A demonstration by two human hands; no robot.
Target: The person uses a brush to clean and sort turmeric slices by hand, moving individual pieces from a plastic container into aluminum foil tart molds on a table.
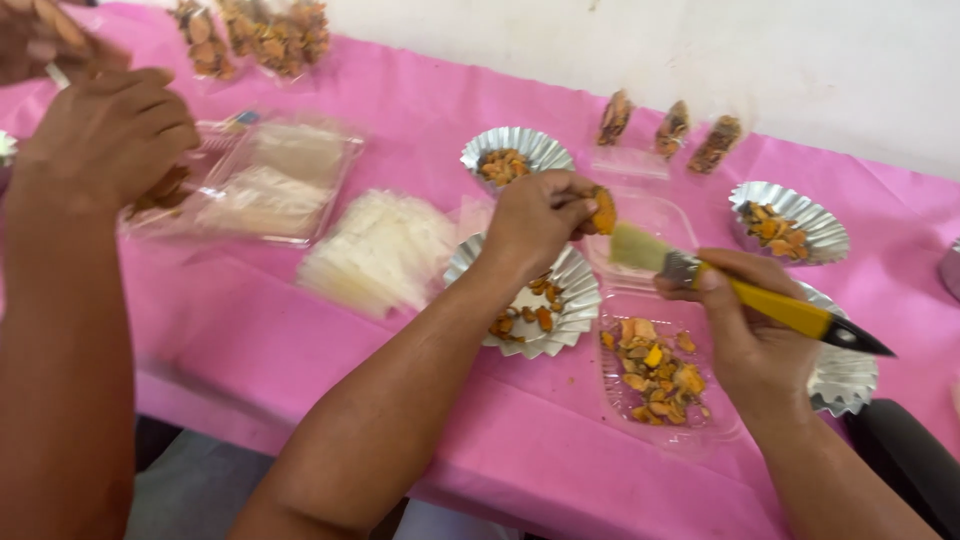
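Here the left hand (535, 218) fingers pinch an orange piece (603, 211), touching the brush (735, 291) gripped by right hand (745, 335) fingers.

An orange dried slice (603, 211) sits pinched above a foil cup. At its 4 o'clock, touching, a yellow-handled brush (740, 294) lies tilted, pale bristles toward it.

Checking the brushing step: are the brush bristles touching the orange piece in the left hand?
Cannot tell. In the head view the paintbrush bristles end right beside the orange piece in the left hand; blur hides contact.
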